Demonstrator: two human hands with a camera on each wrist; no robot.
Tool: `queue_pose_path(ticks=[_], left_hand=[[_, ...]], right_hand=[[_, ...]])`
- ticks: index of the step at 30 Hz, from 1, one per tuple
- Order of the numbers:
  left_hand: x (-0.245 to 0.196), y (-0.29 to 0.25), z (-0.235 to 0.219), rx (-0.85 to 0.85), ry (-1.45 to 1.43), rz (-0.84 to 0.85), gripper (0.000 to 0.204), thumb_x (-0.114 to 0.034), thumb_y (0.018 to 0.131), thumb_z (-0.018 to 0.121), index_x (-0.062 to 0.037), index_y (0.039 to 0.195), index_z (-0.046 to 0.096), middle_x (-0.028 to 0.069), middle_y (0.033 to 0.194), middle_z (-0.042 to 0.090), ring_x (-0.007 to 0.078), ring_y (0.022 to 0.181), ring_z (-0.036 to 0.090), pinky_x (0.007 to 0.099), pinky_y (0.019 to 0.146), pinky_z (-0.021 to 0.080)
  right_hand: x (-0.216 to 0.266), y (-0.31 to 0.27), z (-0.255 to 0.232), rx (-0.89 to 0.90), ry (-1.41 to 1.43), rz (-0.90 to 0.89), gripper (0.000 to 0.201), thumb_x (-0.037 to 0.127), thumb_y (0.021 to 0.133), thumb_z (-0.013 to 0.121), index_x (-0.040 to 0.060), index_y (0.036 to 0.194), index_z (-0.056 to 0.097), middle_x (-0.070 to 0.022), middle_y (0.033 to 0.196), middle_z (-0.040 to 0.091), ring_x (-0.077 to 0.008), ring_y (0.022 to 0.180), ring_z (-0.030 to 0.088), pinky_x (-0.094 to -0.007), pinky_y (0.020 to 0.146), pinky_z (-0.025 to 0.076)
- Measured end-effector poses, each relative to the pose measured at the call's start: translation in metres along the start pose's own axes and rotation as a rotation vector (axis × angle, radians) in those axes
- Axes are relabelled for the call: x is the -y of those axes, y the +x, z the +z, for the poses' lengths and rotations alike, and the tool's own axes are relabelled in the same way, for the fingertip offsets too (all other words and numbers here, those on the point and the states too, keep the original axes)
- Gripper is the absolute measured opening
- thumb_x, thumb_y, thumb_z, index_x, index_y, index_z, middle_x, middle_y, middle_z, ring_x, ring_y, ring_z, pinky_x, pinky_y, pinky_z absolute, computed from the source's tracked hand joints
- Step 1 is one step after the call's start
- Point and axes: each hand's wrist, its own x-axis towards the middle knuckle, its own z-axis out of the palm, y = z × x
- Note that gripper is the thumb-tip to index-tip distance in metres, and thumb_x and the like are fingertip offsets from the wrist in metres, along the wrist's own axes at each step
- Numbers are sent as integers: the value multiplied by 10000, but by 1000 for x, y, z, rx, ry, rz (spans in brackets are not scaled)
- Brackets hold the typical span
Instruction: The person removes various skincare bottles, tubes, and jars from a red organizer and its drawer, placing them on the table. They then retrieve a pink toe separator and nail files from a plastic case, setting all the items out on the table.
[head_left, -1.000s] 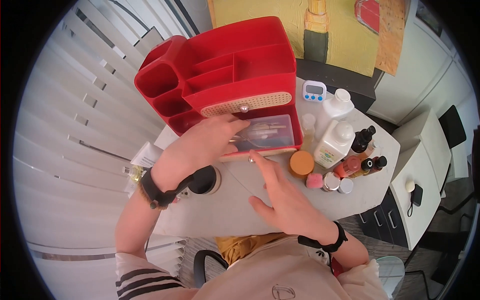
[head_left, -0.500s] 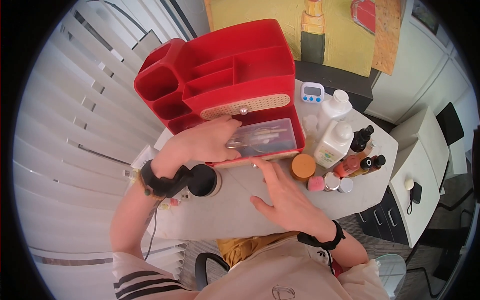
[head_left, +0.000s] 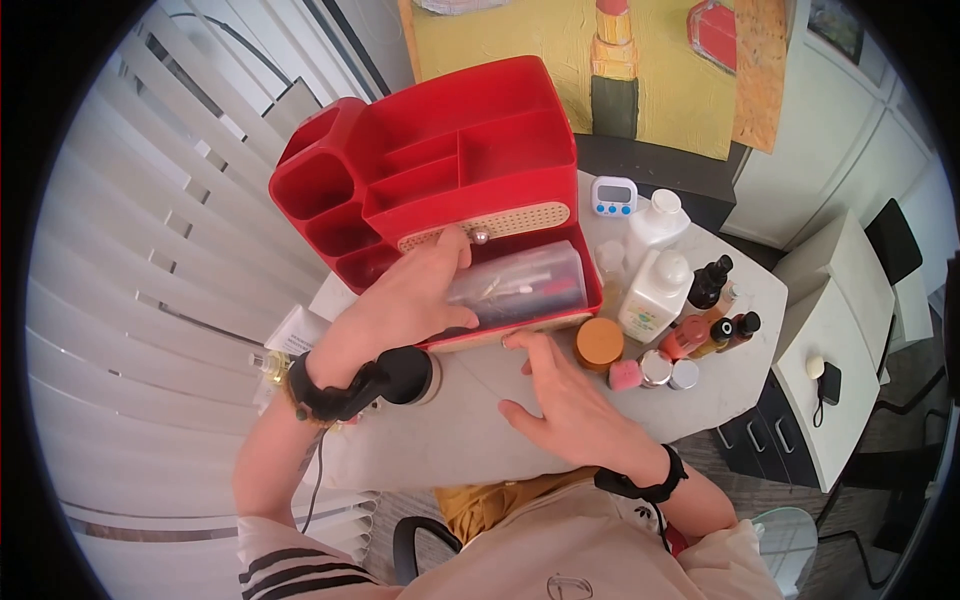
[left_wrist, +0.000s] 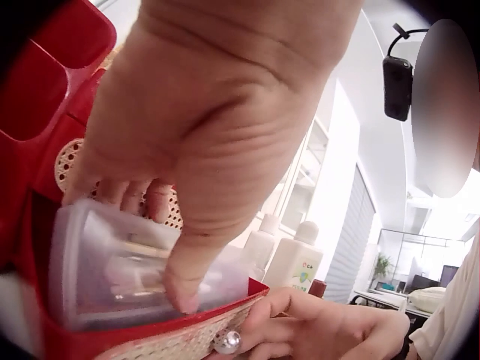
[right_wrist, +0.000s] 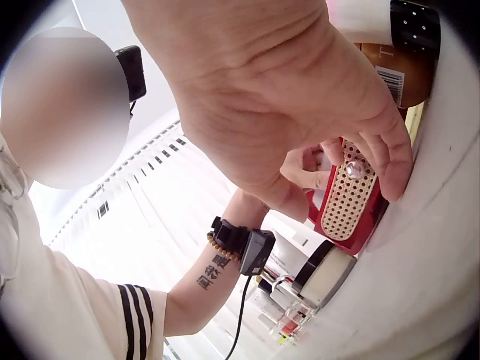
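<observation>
A red desk organizer (head_left: pixel 515 85) stands on the table, its lower drawer (head_left: pixel 594 290) pulled out. Inside the drawer lies a translucent plastic box (head_left: pixel 550 275) holding thin sticks and small items, tilted toward me. My left hand (head_left: pixel 415 285) grips the box's left part, thumb (left_wrist: pixel 184 281) on the near side and fingers (left_wrist: pixel 133 196) behind the far wall. My right hand (head_left: pixel 580 405) is at the drawer's woven front (right_wrist: pixel 346 202), fingers loosely extended around the pearl-like knob (right_wrist: pixel 355 170).
Right of the organizer stand white bottles (head_left: pixel 655 295), an orange-lidded jar (head_left: pixel 599 344), several small cosmetic bottles and a white timer (head_left: pixel 613 197). A black-lidded jar (head_left: pixel 408 375) and a white tube (head_left: pixel 298 330) are beside my left wrist. White blinds (head_left: pixel 150 350) hang at left.
The plastic box has gone from lying flat in the drawer to tilting toward me under my left hand, which shifted slightly. My right hand stays by the drawer front.
</observation>
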Motion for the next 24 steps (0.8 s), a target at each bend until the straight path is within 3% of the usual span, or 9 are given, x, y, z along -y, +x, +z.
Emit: queue_pose_path(ticks=[2,6,12,14,17,19,21,23,24], left_hand=[[6,-6,5,-49,-163,54,501,-113,795,820,-12,1211,561,175,1155,580,355,1065,605,417,895,487],[1,-26,5,-221,-8,246,475,-90,816,798,-17,1225,568,148,1140,573,338,1063,599,412,902,485],[-14,-97,-25,-555,-17,108,489,-66,861,755,-6,1307,564,110,1173,594,256,1111,599,341,1006,458],[-10,-123,-16,-766,-419,-7,428,-55,874,737,9,1273,595,111,1183,626,226,1119,613,350,986,482],[-9,-166,6,-830,-686,-79,457,-88,884,742,27,1299,590,98,1230,636,198,1155,586,353,1011,465],[-10,-189,29,-776,-848,-129,505,-136,878,767,42,1313,585,103,1252,627,226,1150,589,356,1014,460],[1,-203,48,-711,-802,-118,507,-162,884,781,40,1314,605,111,1231,650,224,1124,605,350,1005,464],[1,-210,64,-446,-862,-104,487,-198,888,795,43,1281,637,127,1166,683,217,1080,625,343,993,471],[2,-211,72,-463,-874,-108,487,-198,888,795,43,1281,637,127,1166,683,217,1080,625,343,993,471]], right_hand=[[1,1,-1,5,-8,-5,614,122,919,673,-45,1406,338,-311,1329,475,-486,1231,516,-501,1023,442],[-1,3,1,11,-47,-20,602,131,918,674,-55,1387,346,-308,1335,469,-484,1218,526,-497,1013,447],[11,11,-5,57,-172,12,633,174,923,669,-83,1405,350,-307,1365,456,-493,1199,548,-512,990,473],[13,18,-3,72,-213,22,645,189,925,667,-92,1413,353,-308,1383,449,-497,1195,553,-517,987,481],[15,33,-1,29,-316,-26,678,231,937,654,-110,1434,343,-312,1420,433,-494,1213,554,-520,998,488],[20,44,-4,90,-331,125,647,268,963,623,-56,1466,378,-286,1495,397,-468,1266,541,-502,1053,455],[7,53,-1,75,-358,102,640,263,970,620,-52,1471,375,-284,1499,404,-442,1184,599,-487,1013,480],[-4,63,-3,49,-355,88,648,261,975,624,-47,1484,368,-286,1519,398,-392,1028,662,-441,950,512],[-14,69,-1,15,-337,72,652,271,978,636,-57,1482,384,-260,1553,390,-318,890,675,-396,884,527]])
